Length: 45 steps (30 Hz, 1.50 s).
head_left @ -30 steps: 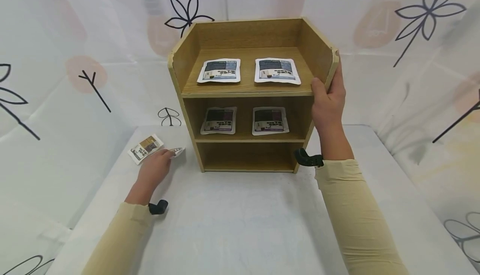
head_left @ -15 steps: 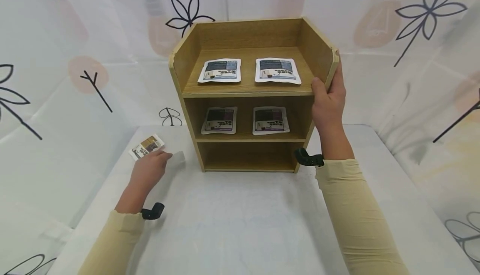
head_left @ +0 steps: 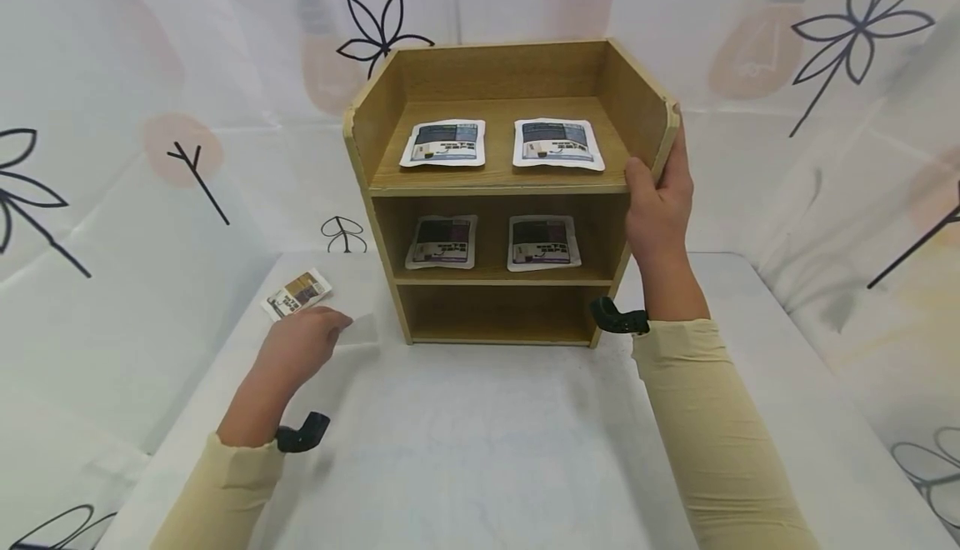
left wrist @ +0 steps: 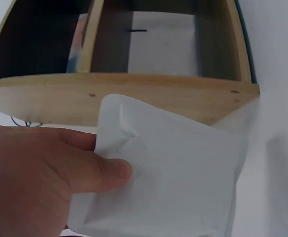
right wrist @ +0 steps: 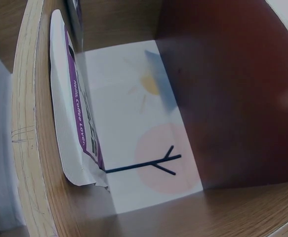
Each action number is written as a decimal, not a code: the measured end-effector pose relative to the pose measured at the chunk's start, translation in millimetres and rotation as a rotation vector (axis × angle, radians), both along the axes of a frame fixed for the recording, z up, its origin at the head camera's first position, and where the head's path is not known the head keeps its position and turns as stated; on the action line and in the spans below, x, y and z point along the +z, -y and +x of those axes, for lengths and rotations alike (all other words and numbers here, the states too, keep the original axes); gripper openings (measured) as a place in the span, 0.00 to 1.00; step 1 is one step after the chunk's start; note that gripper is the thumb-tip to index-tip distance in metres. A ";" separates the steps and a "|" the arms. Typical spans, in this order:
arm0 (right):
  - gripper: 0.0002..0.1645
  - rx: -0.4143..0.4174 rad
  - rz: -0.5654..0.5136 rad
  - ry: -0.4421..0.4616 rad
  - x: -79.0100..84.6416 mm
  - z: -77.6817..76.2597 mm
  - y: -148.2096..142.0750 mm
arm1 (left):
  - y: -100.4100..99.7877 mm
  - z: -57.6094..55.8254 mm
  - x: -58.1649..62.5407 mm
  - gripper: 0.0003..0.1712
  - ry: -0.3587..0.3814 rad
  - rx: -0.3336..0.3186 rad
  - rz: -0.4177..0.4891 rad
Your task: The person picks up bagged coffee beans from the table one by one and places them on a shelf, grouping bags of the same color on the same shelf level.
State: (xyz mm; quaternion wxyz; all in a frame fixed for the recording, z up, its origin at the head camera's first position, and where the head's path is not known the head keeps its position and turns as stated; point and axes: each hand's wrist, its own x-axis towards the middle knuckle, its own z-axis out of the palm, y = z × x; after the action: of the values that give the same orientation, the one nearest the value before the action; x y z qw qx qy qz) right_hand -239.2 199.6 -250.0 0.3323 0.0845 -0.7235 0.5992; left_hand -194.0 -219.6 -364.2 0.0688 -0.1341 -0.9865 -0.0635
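Observation:
My left hand (head_left: pixel 303 340) pinches a coffee packet (left wrist: pixel 168 168) by one edge, thumb on its plain white side. In the head view this packet shows faintly, to the left of the small wooden shelf (head_left: pixel 501 190). Behind the hand, a packet with a brown-and-white label (head_left: pixel 298 293) lies on the table. My right hand (head_left: pixel 660 208) grips the front edge of the shelf's right side panel, thumb at the top board. Two blue-labelled packets (head_left: pixel 444 143) lie on the top level. On the middle level are two purple-labelled packets (head_left: pixel 442 242); one coffee packet (right wrist: pixel 77 108) shows close up in the right wrist view.
The shelf's lowest level (head_left: pixel 498 314) holds nothing in view. The shelf stands toward the back of a white-covered table (head_left: pixel 480 442). A printed white cloth (head_left: pixel 247 58) hangs behind and at both sides.
My left hand has drawn back slightly toward me and turned, bringing the pinched packet up so its plain side shows. The right hand stays on the shelf's side panel.

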 end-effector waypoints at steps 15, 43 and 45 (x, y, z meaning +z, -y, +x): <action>0.38 -0.008 0.008 0.004 0.7 1.4 0.7 | -23.2 19.3 21.0 0.11 0.028 -0.051 0.038; 0.38 -0.004 0.001 -0.007 -0.6 -1.7 -0.5 | -72.0 26.6 10.4 0.11 -0.158 -0.247 0.145; 0.38 -0.005 0.001 -0.004 -0.9 -1.5 -0.6 | -75.9 25.0 8.2 0.11 -0.174 -0.249 0.147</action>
State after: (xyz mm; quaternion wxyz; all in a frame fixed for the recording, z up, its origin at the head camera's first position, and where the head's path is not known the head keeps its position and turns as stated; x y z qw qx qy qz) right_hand -240.6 200.3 -250.9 0.3354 0.0842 -0.7233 0.5977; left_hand -169.0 -143.6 -356.0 0.1552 -0.2549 -0.9453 -0.1315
